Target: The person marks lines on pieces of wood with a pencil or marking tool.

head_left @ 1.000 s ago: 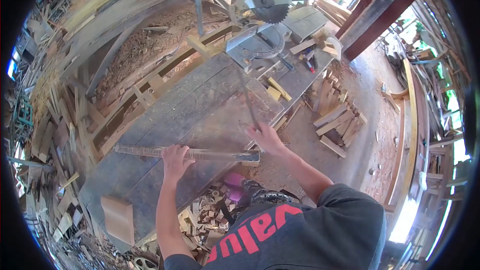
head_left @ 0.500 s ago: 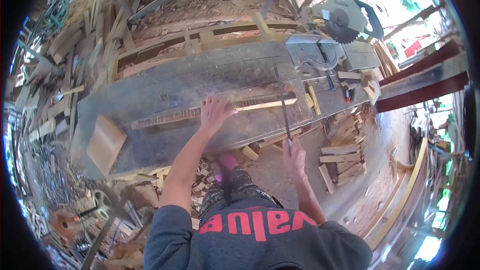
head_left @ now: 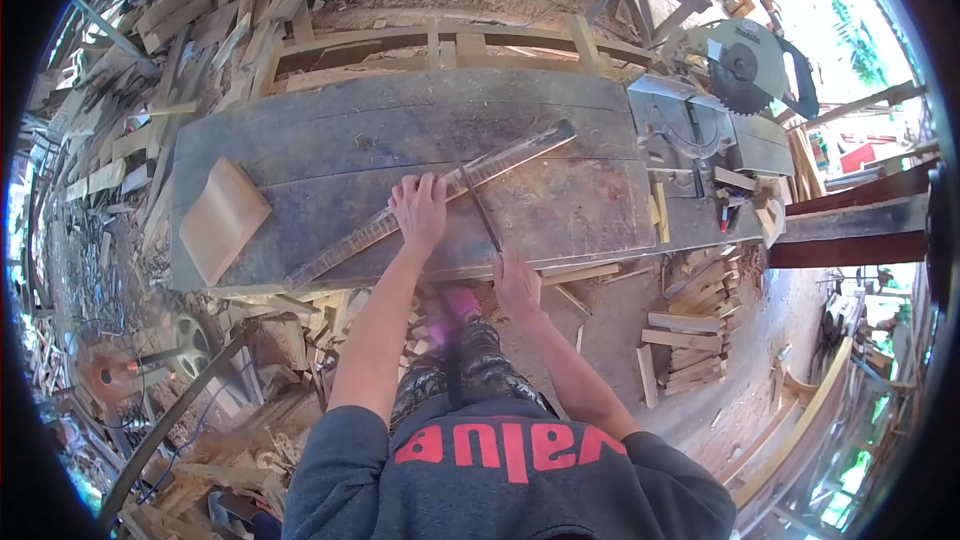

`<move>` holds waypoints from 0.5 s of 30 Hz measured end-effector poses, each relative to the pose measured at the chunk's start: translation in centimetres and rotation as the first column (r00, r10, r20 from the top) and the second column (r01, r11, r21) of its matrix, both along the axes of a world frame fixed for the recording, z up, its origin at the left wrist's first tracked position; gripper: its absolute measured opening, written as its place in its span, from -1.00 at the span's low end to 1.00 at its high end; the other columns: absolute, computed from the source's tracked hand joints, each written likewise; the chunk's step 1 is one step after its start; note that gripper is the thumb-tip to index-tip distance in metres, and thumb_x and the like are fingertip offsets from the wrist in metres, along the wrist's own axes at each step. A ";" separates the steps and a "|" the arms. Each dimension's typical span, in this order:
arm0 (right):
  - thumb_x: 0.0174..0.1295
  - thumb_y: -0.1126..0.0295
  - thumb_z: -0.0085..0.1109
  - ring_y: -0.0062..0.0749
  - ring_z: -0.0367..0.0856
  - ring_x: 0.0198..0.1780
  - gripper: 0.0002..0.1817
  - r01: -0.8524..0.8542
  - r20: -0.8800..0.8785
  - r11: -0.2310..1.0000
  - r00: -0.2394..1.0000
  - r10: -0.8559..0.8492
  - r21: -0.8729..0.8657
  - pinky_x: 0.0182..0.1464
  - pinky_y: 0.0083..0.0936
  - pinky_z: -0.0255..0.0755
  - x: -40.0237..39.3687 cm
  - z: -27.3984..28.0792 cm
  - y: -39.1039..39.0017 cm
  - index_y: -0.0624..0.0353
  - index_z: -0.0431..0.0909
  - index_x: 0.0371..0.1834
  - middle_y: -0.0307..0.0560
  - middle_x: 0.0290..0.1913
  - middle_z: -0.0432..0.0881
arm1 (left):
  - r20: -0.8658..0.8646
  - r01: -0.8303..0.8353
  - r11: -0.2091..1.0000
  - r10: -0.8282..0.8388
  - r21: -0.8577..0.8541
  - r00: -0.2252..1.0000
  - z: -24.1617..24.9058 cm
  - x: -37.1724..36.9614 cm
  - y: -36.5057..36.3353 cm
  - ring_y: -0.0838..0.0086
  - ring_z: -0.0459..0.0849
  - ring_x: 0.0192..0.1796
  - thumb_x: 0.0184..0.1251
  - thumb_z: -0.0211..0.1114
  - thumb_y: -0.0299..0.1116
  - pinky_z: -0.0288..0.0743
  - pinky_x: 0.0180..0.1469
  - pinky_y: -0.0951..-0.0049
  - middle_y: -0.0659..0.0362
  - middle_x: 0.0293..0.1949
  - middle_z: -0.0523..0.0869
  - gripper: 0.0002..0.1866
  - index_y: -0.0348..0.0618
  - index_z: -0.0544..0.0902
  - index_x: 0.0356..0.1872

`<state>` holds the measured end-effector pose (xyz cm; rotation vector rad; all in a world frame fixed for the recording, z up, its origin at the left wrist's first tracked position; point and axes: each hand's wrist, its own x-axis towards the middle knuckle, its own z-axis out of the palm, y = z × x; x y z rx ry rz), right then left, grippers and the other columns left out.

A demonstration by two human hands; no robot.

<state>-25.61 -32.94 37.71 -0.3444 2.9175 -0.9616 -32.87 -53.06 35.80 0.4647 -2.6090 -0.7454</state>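
A long, narrow strip of wood [head_left: 525,150] with dark, notched-looking markings lies slantwise on the dark workbench [head_left: 580,205]. My left hand [head_left: 418,210] bends its fingers over the middle of this strip and presses it to the bench top. In my right hand [head_left: 517,285], at the bench's front edge, is the near end of a long, thin, dark file [head_left: 482,210]. The file reaches forward across the strip, just right of my left hand. Its grip is hidden inside my fist.
A curved wooden block [head_left: 225,223] rests on the bench's left end. Right of the bench stands a mitre saw [head_left: 740,75] with an exposed blade. Small offcuts [head_left: 658,210] and a red marker [head_left: 724,220] lie near it. Stacked wood pieces [head_left: 685,345] sit on the floor.
The strip has turned, its right end swinging away from me and its left end nearer. My right hand and the file have moved left, closer to my left hand.
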 end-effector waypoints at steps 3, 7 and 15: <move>0.44 0.22 -0.09 0.26 0.58 -0.23 -0.76 0.013 0.063 0.996 0.998 -0.019 0.090 -0.21 0.08 0.43 -0.6 -0.8 -0.3 0.19 0.36 -0.12 0.23 -0.28 0.60 | 0.084 -0.078 0.997 0.076 0.023 0.994 1.1 -1.0 0.6 0.11 0.50 -0.06 0.36 0.17 -0.08 0.31 0.00 0.05 0.13 -0.17 0.55 -0.76 0.04 0.65 -0.19; 0.41 0.22 -0.03 0.24 0.60 -0.27 -0.77 -0.029 0.026 0.993 0.999 0.026 0.113 -0.28 0.08 0.47 -1.1 -0.9 -0.2 0.18 0.33 -0.20 0.21 -0.30 0.59 | 0.113 -0.139 0.990 0.135 0.026 0.984 0.5 -3.3 1.1 0.10 0.52 -0.05 0.35 0.17 -0.12 0.33 -0.01 0.05 0.11 -0.18 0.59 -0.77 -0.03 0.63 -0.26; 0.38 0.21 0.03 0.21 0.60 -0.32 -0.74 0.058 -0.058 0.991 0.997 -0.052 0.118 -0.32 0.00 0.53 -0.4 -0.8 -0.5 0.20 0.34 -0.21 0.22 -0.31 0.54 | 0.238 -0.333 0.943 0.327 -0.016 0.915 0.9 -4.4 2.0 0.13 0.56 0.00 0.32 0.16 -0.08 0.37 0.01 0.09 0.10 -0.15 0.65 -0.71 -0.07 0.65 -0.34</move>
